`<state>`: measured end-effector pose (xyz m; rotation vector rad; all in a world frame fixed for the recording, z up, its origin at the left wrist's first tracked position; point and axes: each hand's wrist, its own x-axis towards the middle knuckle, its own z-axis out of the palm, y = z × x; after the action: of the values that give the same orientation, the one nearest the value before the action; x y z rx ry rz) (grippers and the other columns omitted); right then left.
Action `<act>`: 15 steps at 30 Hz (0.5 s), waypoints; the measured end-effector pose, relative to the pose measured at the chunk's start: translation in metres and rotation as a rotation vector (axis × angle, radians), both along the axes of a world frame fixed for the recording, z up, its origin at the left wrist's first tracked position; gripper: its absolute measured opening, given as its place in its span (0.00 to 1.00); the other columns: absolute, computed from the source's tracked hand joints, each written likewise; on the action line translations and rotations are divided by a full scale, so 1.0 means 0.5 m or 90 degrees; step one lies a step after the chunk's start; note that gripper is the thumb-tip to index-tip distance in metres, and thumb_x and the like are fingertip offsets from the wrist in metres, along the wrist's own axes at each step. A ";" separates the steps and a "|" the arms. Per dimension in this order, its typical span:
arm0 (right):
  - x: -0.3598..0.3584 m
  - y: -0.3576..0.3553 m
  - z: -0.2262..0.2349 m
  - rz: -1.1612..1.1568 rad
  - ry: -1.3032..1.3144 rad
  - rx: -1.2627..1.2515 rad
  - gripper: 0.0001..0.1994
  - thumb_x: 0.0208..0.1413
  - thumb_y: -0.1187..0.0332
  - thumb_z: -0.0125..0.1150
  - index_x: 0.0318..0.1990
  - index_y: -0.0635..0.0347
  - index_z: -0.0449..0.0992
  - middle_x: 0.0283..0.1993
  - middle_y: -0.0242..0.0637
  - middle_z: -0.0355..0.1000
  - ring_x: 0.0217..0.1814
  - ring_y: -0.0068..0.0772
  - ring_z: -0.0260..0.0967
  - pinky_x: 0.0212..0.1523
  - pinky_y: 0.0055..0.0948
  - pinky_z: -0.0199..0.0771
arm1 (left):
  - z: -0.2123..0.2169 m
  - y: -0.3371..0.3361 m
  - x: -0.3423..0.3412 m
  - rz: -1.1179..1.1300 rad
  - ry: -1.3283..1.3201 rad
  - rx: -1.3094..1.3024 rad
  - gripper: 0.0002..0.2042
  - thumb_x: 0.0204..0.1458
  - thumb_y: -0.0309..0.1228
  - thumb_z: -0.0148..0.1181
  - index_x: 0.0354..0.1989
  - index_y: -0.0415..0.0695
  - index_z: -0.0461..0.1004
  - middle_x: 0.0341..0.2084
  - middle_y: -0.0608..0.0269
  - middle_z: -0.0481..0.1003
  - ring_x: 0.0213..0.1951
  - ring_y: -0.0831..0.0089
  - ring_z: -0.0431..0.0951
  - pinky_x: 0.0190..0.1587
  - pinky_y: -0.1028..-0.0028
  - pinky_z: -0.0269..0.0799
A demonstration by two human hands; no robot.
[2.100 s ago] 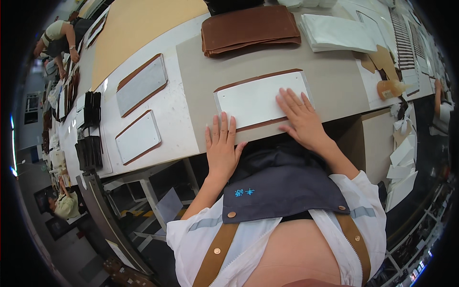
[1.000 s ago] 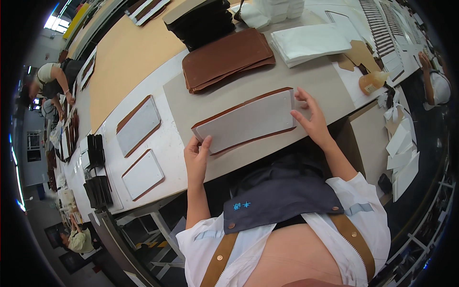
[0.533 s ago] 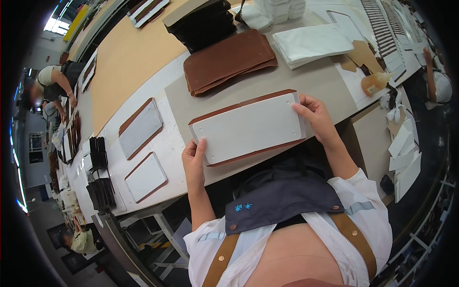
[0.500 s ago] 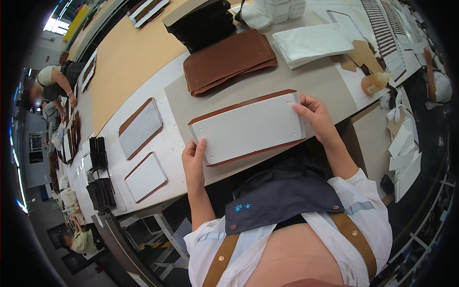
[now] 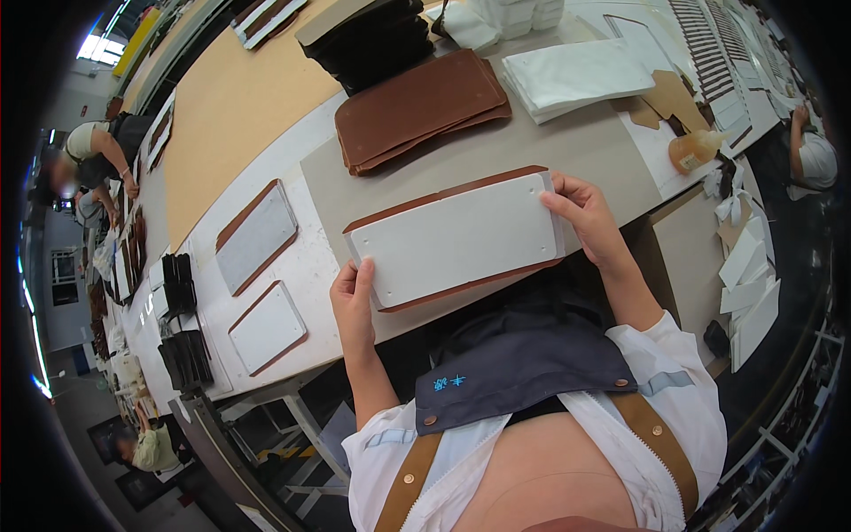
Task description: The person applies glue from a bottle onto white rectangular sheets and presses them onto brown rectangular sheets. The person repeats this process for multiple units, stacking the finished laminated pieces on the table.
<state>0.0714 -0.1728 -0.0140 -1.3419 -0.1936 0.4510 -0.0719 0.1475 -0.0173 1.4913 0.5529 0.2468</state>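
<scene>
Between my two hands is a brown leather panel with a white backing board on it; brown edges show along its long sides. The board has small holes near its corners. My left hand grips the left end, thumb on top. At the right end, my right hand pinches the panel with its thumb on the white face. Just beyond lies a stack of brown leather pieces. Two smaller brown panels with boards lie to the left, a greyish one and a white one.
Behind the leather stand a black stack and folded white sheets. An amber glue bottle sits at right, near white offcuts. Black bundles lie far left. A person bends over the table's far left; others are farther off.
The held panel and my left hand have shifted very slightly left. Both hands keep their hold.
</scene>
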 end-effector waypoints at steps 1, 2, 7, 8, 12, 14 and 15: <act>0.000 0.001 -0.001 -0.005 -0.003 -0.006 0.06 0.60 0.66 0.63 0.36 0.58 0.79 0.36 0.22 0.73 0.40 0.15 0.63 0.48 0.21 0.62 | 0.001 -0.002 0.000 0.006 -0.001 -0.005 0.11 0.63 0.35 0.60 0.39 0.38 0.79 0.32 0.68 0.79 0.35 0.84 0.74 0.44 0.80 0.68; 0.000 0.005 -0.001 -0.008 -0.007 -0.011 0.06 0.60 0.66 0.64 0.36 0.58 0.79 0.36 0.22 0.73 0.40 0.15 0.62 0.48 0.21 0.62 | 0.002 -0.004 -0.001 0.015 -0.002 -0.010 0.11 0.63 0.35 0.60 0.39 0.39 0.79 0.31 0.68 0.79 0.35 0.84 0.73 0.44 0.81 0.67; 0.003 0.013 -0.008 -0.021 -0.044 -0.101 0.06 0.58 0.66 0.66 0.35 0.58 0.79 0.37 0.21 0.72 0.39 0.16 0.59 0.47 0.21 0.61 | -0.015 0.004 -0.004 -0.010 -0.002 0.000 0.09 0.62 0.33 0.61 0.37 0.39 0.79 0.33 0.71 0.77 0.37 0.83 0.72 0.47 0.79 0.65; 0.004 0.009 -0.012 -0.026 -0.050 -0.102 0.06 0.58 0.66 0.66 0.35 0.58 0.79 0.37 0.22 0.72 0.40 0.16 0.59 0.47 0.21 0.61 | -0.019 0.006 -0.003 -0.018 -0.009 0.010 0.09 0.61 0.33 0.61 0.36 0.39 0.79 0.34 0.71 0.76 0.39 0.82 0.72 0.49 0.78 0.65; 0.010 0.006 -0.018 -0.036 -0.048 -0.090 0.07 0.56 0.66 0.67 0.34 0.58 0.79 0.39 0.23 0.72 0.40 0.18 0.59 0.47 0.22 0.61 | -0.010 0.003 -0.004 -0.026 -0.030 0.061 0.09 0.59 0.32 0.63 0.33 0.38 0.79 0.40 0.69 0.75 0.44 0.78 0.71 0.54 0.74 0.62; 0.012 0.002 -0.022 -0.038 -0.047 -0.091 0.07 0.56 0.66 0.67 0.34 0.58 0.79 0.40 0.23 0.72 0.40 0.18 0.60 0.47 0.22 0.61 | -0.002 -0.002 -0.004 -0.026 -0.043 0.100 0.09 0.59 0.32 0.64 0.32 0.38 0.78 0.39 0.68 0.75 0.44 0.78 0.71 0.54 0.74 0.62; 0.012 0.001 -0.023 -0.038 -0.044 -0.094 0.07 0.56 0.65 0.68 0.34 0.59 0.79 0.40 0.23 0.72 0.40 0.18 0.60 0.47 0.22 0.61 | 0.001 -0.005 -0.004 -0.025 -0.050 0.120 0.10 0.59 0.32 0.64 0.31 0.38 0.78 0.39 0.68 0.75 0.44 0.78 0.71 0.54 0.75 0.63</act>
<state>0.0776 -0.1722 -0.0257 -1.5054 -0.1795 0.3741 -0.0739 0.1451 -0.0167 1.6665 0.4460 0.3320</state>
